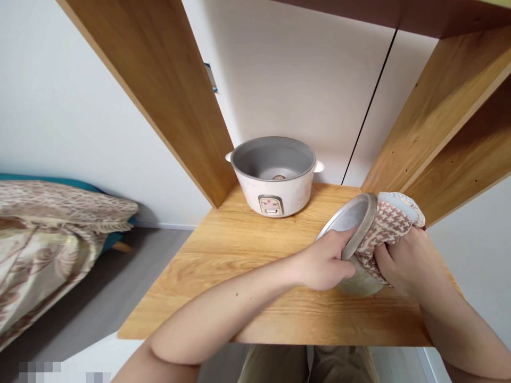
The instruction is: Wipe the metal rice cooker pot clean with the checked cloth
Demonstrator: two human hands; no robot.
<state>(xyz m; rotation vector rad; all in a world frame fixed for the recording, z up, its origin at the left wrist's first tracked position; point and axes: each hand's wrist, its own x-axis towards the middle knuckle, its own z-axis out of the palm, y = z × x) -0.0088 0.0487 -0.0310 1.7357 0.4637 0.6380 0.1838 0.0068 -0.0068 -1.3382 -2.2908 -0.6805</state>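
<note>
One metal pot [364, 230] is held tilted at four o'clock in the head view, its mouth turned toward ten; whether it touches the desk [279, 324] cannot be told. The left hand [329, 260] pinches its rim between thumb and fingers. The right hand [409, 260] has its fingers clenched on a brown-and-white cloth [381, 229] lying against the pot's outer side. At ten o'clock from the pot, a white rice cooker [285, 194] stands upright on the desk, open-topped, its grey interior showing.
</note>
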